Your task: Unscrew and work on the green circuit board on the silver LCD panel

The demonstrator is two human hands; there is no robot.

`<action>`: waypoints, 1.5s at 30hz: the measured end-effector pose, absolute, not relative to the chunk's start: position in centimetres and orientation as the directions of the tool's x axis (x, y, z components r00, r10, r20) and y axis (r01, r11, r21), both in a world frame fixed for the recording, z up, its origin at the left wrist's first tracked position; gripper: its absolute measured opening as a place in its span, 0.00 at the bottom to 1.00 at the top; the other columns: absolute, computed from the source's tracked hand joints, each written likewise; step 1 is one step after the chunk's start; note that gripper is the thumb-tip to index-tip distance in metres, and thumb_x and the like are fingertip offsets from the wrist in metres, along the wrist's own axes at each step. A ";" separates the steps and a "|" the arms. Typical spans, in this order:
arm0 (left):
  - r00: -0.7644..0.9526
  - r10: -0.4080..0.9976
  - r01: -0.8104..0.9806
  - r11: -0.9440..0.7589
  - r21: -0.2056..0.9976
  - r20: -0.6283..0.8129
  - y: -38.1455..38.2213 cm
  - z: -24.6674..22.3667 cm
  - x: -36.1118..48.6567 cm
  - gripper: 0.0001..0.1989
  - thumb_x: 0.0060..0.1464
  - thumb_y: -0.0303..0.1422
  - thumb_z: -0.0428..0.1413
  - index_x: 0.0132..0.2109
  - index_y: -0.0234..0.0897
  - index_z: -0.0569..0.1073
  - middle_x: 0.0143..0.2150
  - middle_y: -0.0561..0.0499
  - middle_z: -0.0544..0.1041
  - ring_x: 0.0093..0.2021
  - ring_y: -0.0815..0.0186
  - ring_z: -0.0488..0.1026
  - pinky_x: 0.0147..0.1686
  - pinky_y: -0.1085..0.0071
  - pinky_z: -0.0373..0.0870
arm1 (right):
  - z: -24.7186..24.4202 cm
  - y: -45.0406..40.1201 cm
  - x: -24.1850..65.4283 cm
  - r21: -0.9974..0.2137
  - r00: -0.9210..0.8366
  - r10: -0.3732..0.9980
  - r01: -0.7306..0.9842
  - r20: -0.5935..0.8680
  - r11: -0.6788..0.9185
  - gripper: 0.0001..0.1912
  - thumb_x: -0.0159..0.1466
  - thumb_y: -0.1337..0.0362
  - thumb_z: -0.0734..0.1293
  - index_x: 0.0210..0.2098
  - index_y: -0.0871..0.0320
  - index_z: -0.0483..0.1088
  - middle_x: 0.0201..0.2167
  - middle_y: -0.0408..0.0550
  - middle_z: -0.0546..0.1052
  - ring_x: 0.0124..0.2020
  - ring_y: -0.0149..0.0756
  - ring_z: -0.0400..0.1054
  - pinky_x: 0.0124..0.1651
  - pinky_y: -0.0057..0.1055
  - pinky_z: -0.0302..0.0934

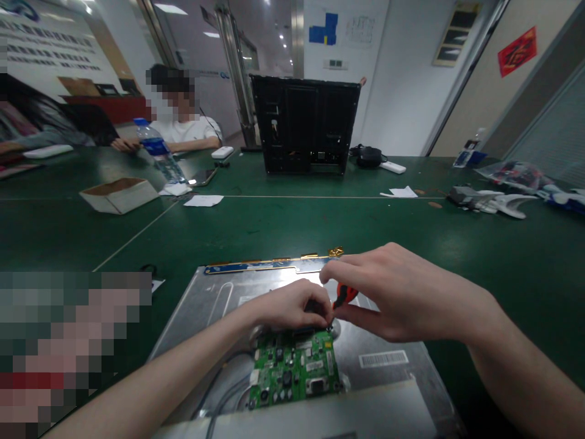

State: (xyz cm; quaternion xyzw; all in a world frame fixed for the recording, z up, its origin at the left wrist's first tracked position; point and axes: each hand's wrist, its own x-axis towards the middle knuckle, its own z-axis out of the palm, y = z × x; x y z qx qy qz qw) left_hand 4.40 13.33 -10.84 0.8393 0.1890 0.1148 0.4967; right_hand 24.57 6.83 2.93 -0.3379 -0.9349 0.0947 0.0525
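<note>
While the barcode label (383, 359) on the metal panel (205, 299) is illegible, the right hand (402, 296) pinches a red-and-black screwdriver (347, 294) at the far edge of the green circuit board (292, 369); whether the left hand (290, 305), fingers curled, grips anything, I cannot tell.

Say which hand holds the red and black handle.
The right hand, around that handle; the left hand is at the far edge of the green board.

Office by look; large green table (283, 225); lettered wall sign (50, 49); ceiling light panel (170, 9)
</note>
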 end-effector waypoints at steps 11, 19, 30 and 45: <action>0.895 0.446 0.211 -0.407 0.889 -0.008 13.1 -10.6 4.4 0.03 0.50 0.24 0.62 0.32 0.36 0.76 0.29 0.54 0.76 0.31 0.65 0.72 0.33 0.73 0.68 | 2.9 6.8 24.6 -0.207 -0.773 0.633 0.612 0.049 0.764 0.01 0.64 0.67 0.61 0.36 0.56 0.64 0.32 0.42 0.73 0.28 0.31 0.62 0.29 0.29 0.48; 0.893 0.446 0.260 -0.401 0.878 -0.061 13.3 -10.7 4.5 0.03 0.51 0.25 0.63 0.33 0.35 0.77 0.29 0.55 0.75 0.30 0.67 0.71 0.32 0.74 0.67 | 3.0 6.8 24.6 -0.244 -0.787 0.617 0.593 0.028 0.767 0.04 0.63 0.66 0.63 0.38 0.56 0.63 0.35 0.42 0.74 0.30 0.32 0.64 0.30 0.29 0.51; 0.889 0.458 0.254 -0.432 0.866 -0.032 13.1 -10.6 4.4 0.03 0.51 0.25 0.61 0.34 0.36 0.76 0.29 0.55 0.75 0.31 0.65 0.72 0.32 0.73 0.67 | 2.9 6.9 24.5 -0.177 -0.747 0.664 0.651 0.026 0.738 0.04 0.65 0.64 0.64 0.38 0.56 0.64 0.30 0.40 0.74 0.26 0.31 0.62 0.28 0.29 0.48; 0.896 0.443 0.211 -0.433 0.877 0.003 13.2 -10.8 4.4 0.01 0.51 0.28 0.61 0.32 0.36 0.76 0.28 0.54 0.75 0.30 0.65 0.71 0.32 0.73 0.66 | 2.8 6.8 24.4 -0.153 -0.752 0.658 0.646 0.043 0.748 0.04 0.65 0.62 0.64 0.37 0.55 0.64 0.27 0.39 0.73 0.25 0.31 0.60 0.27 0.30 0.46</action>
